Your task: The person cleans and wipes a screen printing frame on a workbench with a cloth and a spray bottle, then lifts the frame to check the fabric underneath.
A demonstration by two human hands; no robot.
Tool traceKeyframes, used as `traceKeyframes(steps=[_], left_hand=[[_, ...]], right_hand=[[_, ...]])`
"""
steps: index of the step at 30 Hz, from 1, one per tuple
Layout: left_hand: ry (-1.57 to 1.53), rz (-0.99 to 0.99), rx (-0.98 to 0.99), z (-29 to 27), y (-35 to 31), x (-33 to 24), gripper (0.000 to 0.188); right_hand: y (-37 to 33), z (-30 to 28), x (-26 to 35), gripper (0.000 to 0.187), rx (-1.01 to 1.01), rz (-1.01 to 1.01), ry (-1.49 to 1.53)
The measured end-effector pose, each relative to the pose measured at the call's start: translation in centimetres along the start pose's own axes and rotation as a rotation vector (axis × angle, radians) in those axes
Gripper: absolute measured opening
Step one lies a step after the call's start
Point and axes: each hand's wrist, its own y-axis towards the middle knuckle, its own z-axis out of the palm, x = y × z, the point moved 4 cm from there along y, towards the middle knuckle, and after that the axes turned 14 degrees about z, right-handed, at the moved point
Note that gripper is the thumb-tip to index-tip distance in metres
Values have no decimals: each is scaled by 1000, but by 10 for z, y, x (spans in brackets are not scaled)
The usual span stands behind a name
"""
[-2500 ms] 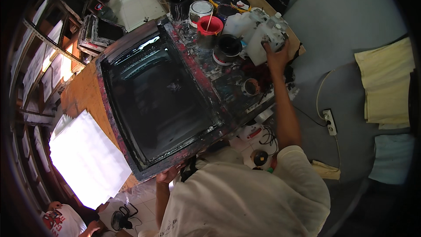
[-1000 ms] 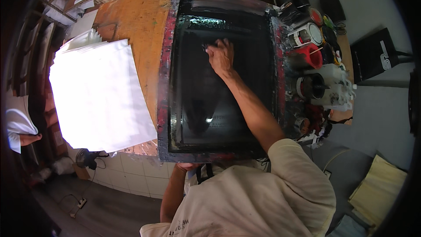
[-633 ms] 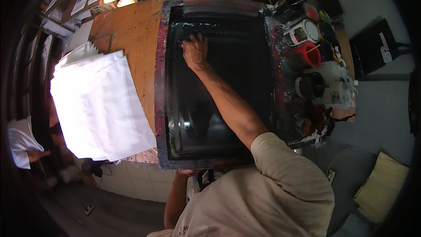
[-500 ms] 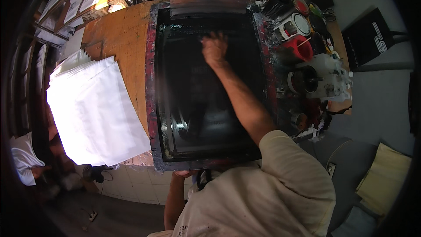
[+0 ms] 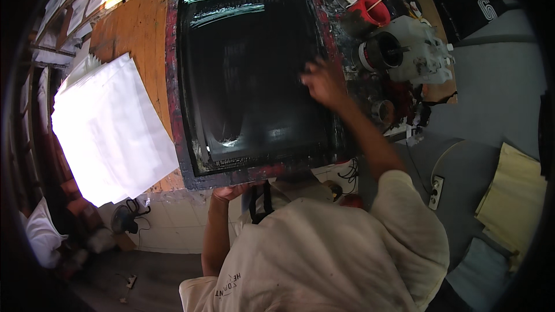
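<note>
Looking down in the head view: your right hand (image 5: 321, 82) is blurred, fingers spread open, over the right part of the black screen (image 5: 254, 69), which lies flat on the wooden table (image 5: 136, 29). Your left hand (image 5: 231, 190) grips the near edge of the screen's frame (image 5: 243, 174). White sheets (image 5: 110, 127) are stacked left of it; paint cans (image 5: 373, 8) stand at right.

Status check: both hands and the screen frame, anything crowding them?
Left hand grips near edge of screen frame. Right hand, blurred, fingers spread over the frame's right side. Ink cans crowd the right; white sheets left.
</note>
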Motion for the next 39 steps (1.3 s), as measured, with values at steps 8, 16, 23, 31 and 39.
traceKeyframes(steps=[8, 16, 23, 31, 39], left_hand=[[163, 6, 249, 35, 15, -9, 62], [216, -42, 187, 14, 7, -6, 68], [145, -56, 253, 25, 9, -5, 66], [227, -141, 219, 9, 5, -7, 66], [197, -239, 202, 18, 7, -4, 69]], right_hand=[[-66, -11, 6, 27, -141, 172, 58], [-95, 13, 110, 14, -38, 103, 273], [-97, 20, 110, 16, -140, 670, 149], [-88, 22, 166, 22, -167, 503, 178], [-87, 36, 185, 18, -304, 533, 272]])
